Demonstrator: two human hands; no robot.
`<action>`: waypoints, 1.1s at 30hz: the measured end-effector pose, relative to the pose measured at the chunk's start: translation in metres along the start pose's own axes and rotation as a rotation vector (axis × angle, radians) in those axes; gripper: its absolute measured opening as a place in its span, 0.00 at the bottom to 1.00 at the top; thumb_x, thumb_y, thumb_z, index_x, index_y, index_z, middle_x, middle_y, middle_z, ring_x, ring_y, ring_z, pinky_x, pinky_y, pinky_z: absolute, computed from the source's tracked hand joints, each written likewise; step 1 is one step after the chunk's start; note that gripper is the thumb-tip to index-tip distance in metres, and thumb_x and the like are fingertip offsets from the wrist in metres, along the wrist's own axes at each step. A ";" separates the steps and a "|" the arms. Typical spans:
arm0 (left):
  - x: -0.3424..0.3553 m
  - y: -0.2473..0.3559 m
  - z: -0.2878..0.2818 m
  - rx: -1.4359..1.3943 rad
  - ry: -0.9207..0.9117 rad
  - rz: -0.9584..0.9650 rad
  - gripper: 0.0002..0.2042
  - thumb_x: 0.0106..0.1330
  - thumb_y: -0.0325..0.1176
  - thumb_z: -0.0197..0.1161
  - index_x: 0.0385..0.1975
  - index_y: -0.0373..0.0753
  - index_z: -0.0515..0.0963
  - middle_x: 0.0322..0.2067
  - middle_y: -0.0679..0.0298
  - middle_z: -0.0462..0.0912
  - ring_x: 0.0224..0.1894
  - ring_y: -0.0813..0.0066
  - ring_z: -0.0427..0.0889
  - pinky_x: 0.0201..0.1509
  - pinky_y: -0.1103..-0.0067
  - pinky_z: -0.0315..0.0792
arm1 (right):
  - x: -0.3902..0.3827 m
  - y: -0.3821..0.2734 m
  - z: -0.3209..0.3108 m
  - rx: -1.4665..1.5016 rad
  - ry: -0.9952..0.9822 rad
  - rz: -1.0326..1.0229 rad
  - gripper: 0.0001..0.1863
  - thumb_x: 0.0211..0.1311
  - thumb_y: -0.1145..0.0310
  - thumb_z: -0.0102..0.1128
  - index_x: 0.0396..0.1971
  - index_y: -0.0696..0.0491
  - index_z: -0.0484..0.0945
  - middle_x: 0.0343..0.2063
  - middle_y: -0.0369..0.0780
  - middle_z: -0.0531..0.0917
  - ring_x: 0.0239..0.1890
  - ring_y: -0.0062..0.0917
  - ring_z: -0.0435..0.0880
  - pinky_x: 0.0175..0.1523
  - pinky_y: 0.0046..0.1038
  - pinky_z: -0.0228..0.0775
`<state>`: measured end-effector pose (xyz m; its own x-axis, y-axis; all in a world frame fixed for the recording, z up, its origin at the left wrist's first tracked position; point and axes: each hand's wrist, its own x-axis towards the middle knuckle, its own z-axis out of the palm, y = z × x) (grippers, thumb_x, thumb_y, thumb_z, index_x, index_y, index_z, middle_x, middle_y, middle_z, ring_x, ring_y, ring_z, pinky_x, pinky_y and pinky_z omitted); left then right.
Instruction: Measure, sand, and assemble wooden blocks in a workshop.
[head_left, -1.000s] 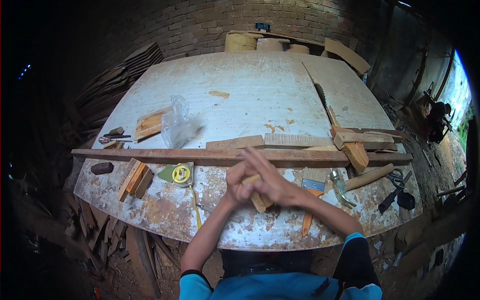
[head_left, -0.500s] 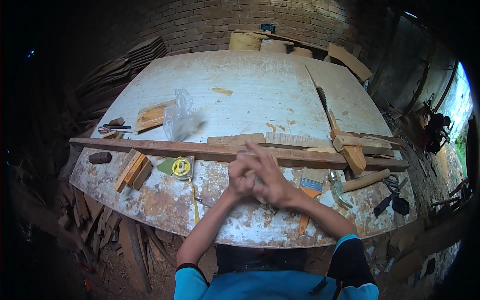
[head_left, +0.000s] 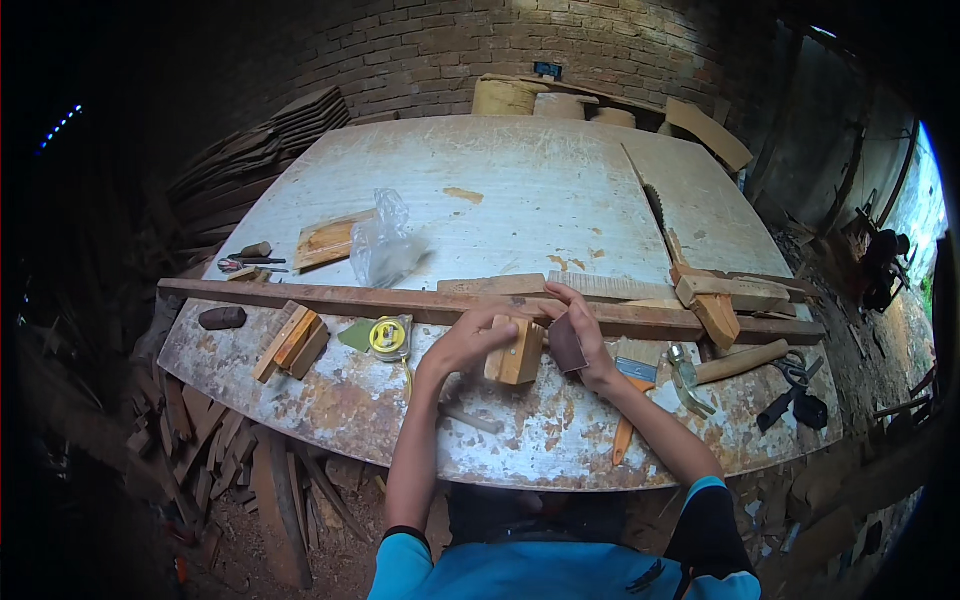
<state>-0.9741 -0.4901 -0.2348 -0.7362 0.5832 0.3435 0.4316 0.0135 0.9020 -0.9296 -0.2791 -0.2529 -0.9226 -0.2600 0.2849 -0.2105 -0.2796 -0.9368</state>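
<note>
- A dark brown block (head_left: 222, 318) lies near the bench's left edge.
- A stack of wood pieces (head_left: 292, 342) stands to its right, slanting from upper right to lower left.
- A yellow tape measure (head_left: 389, 337) sits just left of the left forearm.
- The left hand (head_left: 466, 338) is bent round a wooden block (head_left: 517, 362), grasping it with the thumb laid on its face; the far fingers are hidden.
- That block is at the left hand's right side, between both hands, above the near part of the bench. Its long axis seems to run away from the person, tilted slightly; foreshortening obscures its true length.
- A brown sheet (head_left: 568, 346) is right of the block, a gap between them, curved and roughly upright.
- The right hand (head_left: 592, 352) is half open, fingers extended forward, holding the sheet against its palm side.
- A paintbrush (head_left: 623, 437) lies beside the right forearm, its handle pointing toward the person.
</note>
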 end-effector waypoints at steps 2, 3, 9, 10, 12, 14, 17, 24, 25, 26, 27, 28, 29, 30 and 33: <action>-0.010 0.005 -0.005 0.129 -0.073 -0.165 0.22 0.56 0.47 0.63 0.44 0.37 0.78 0.45 0.58 0.78 0.50 0.67 0.74 0.53 0.74 0.67 | 0.000 -0.023 0.008 -0.293 0.072 -0.032 0.34 0.64 0.44 0.42 0.61 0.55 0.59 0.60 0.48 0.62 0.63 0.36 0.61 0.65 0.36 0.53; -0.012 0.012 -0.007 0.184 -0.076 -0.226 0.25 0.53 0.49 0.65 0.47 0.40 0.77 0.48 0.57 0.78 0.50 0.68 0.75 0.51 0.74 0.69 | 0.003 -0.031 0.013 -0.396 0.063 -0.177 0.34 0.63 0.44 0.44 0.58 0.55 0.63 0.60 0.49 0.62 0.64 0.38 0.60 0.65 0.36 0.51; -0.015 0.014 -0.006 0.138 0.024 -0.148 0.22 0.53 0.43 0.63 0.46 0.38 0.75 0.42 0.59 0.80 0.44 0.71 0.77 0.44 0.78 0.71 | -0.001 -0.015 -0.013 -0.540 0.060 -0.263 0.32 0.62 0.44 0.45 0.54 0.57 0.68 0.57 0.47 0.65 0.62 0.36 0.64 0.65 0.36 0.53; -0.014 0.011 -0.007 0.138 0.018 -0.146 0.22 0.53 0.43 0.63 0.46 0.38 0.75 0.42 0.59 0.80 0.44 0.71 0.77 0.44 0.78 0.71 | 0.000 -0.008 -0.018 -0.367 0.036 -0.189 0.32 0.62 0.44 0.46 0.53 0.57 0.68 0.56 0.46 0.67 0.62 0.36 0.65 0.65 0.36 0.53; -0.011 0.008 -0.009 -0.017 0.129 -0.277 0.21 0.52 0.41 0.63 0.44 0.37 0.73 0.37 0.60 0.80 0.41 0.74 0.78 0.42 0.80 0.72 | 0.000 0.005 -0.023 -0.248 0.053 -0.225 0.33 0.62 0.42 0.46 0.52 0.57 0.69 0.54 0.45 0.70 0.61 0.34 0.66 0.64 0.34 0.55; -0.010 0.018 -0.004 0.064 0.194 -0.321 0.21 0.51 0.39 0.63 0.42 0.35 0.71 0.35 0.60 0.80 0.38 0.76 0.78 0.41 0.80 0.73 | -0.003 0.001 -0.015 0.026 0.088 -0.083 0.33 0.62 0.41 0.45 0.50 0.58 0.71 0.54 0.44 0.70 0.60 0.32 0.67 0.63 0.34 0.57; -0.009 0.023 0.002 0.207 0.273 -0.398 0.21 0.49 0.36 0.64 0.42 0.33 0.71 0.35 0.61 0.80 0.38 0.76 0.78 0.43 0.79 0.73 | -0.003 0.011 -0.018 0.056 0.055 -0.030 0.38 0.62 0.38 0.44 0.55 0.59 0.66 0.56 0.45 0.69 0.58 0.29 0.70 0.59 0.34 0.65; -0.015 0.020 0.001 0.029 0.298 -0.157 0.15 0.43 0.26 0.59 0.34 0.33 0.71 0.40 0.54 0.81 0.43 0.70 0.79 0.49 0.77 0.72 | 0.004 0.004 -0.034 0.717 -0.076 0.084 0.41 0.60 0.34 0.43 0.51 0.62 0.69 0.54 0.51 0.71 0.57 0.40 0.72 0.62 0.43 0.63; -0.016 0.022 0.003 0.010 0.357 -0.085 0.14 0.42 0.25 0.58 0.32 0.33 0.70 0.41 0.53 0.81 0.44 0.69 0.79 0.50 0.76 0.72 | 0.005 0.002 -0.042 0.862 -0.166 0.077 0.44 0.59 0.33 0.42 0.52 0.64 0.67 0.56 0.55 0.68 0.58 0.45 0.70 0.63 0.49 0.60; -0.015 0.024 0.004 0.008 0.348 -0.088 0.14 0.42 0.25 0.58 0.32 0.33 0.70 0.41 0.53 0.81 0.44 0.69 0.79 0.50 0.76 0.72 | 0.004 0.001 -0.050 0.864 -0.156 0.074 0.44 0.59 0.33 0.42 0.52 0.64 0.67 0.56 0.55 0.68 0.58 0.45 0.70 0.63 0.49 0.60; -0.014 0.025 0.005 -0.015 0.422 0.070 0.14 0.41 0.24 0.57 0.32 0.33 0.70 0.41 0.53 0.81 0.44 0.68 0.79 0.51 0.75 0.72 | 0.003 -0.002 -0.058 0.903 -0.135 0.044 0.44 0.58 0.32 0.43 0.53 0.63 0.66 0.56 0.56 0.68 0.58 0.47 0.70 0.63 0.50 0.60; -0.013 0.025 0.005 -0.037 0.498 0.228 0.14 0.41 0.23 0.56 0.31 0.32 0.69 0.41 0.52 0.81 0.44 0.67 0.79 0.52 0.74 0.71 | 0.004 -0.004 -0.064 0.942 -0.116 0.014 0.45 0.57 0.32 0.43 0.54 0.63 0.65 0.56 0.57 0.67 0.58 0.49 0.69 0.63 0.52 0.59; -0.014 0.024 0.007 -0.050 0.513 0.260 0.14 0.44 0.22 0.58 0.34 0.34 0.68 0.44 0.52 0.78 0.49 0.66 0.76 0.55 0.73 0.69 | 0.004 -0.007 -0.069 0.975 -0.056 0.009 0.46 0.56 0.30 0.43 0.56 0.61 0.63 0.56 0.57 0.66 0.59 0.50 0.67 0.64 0.53 0.57; -0.010 0.021 0.015 -0.052 0.506 0.256 0.14 0.44 0.22 0.58 0.34 0.34 0.68 0.44 0.52 0.78 0.49 0.66 0.76 0.55 0.73 0.69 | 0.003 -0.010 -0.073 0.977 -0.049 0.006 0.46 0.56 0.30 0.43 0.56 0.61 0.63 0.56 0.57 0.66 0.59 0.50 0.67 0.64 0.53 0.57; 0.003 -0.001 0.041 0.235 0.683 0.390 0.17 0.54 0.20 0.62 0.42 0.39 0.66 0.52 0.53 0.71 0.58 0.65 0.68 0.62 0.72 0.60 | 0.005 -0.023 -0.074 0.926 0.058 -0.112 0.47 0.54 0.28 0.42 0.56 0.58 0.62 0.56 0.55 0.65 0.61 0.47 0.63 0.66 0.51 0.54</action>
<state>-0.9552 -0.4554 -0.2459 -0.6329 -0.0414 0.7731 0.7643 0.1263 0.6324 -0.9530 -0.2058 -0.2447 -0.9325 -0.1477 0.3296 0.0194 -0.9317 -0.3626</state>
